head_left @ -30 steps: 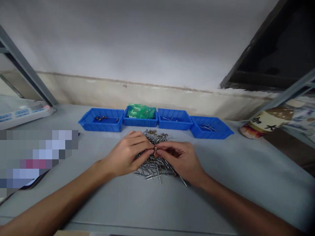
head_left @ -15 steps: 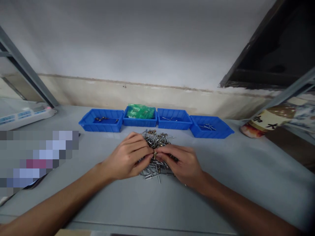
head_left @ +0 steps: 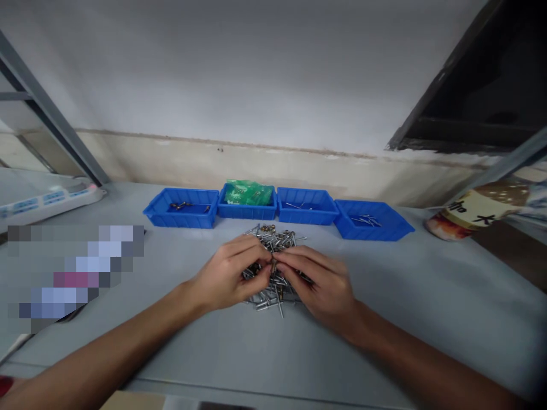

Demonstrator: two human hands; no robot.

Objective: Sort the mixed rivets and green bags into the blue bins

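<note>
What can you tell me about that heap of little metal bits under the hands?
The heap is a loose, tangled pile of small metal fasteners, mostly silvery pins lying every way, with a few brownish pieces near its far edge. It lies on the grey table, just in front of four blue trays and apart from them. The left hand and right hand rest on it, fingertips meeting over the middle; what they pinch is too small to tell.

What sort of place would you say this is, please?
Probably a workshop sorting bench: a pile of nails under both hands, a row of blue bins, and a metal rack frame beside the grey table.
</note>
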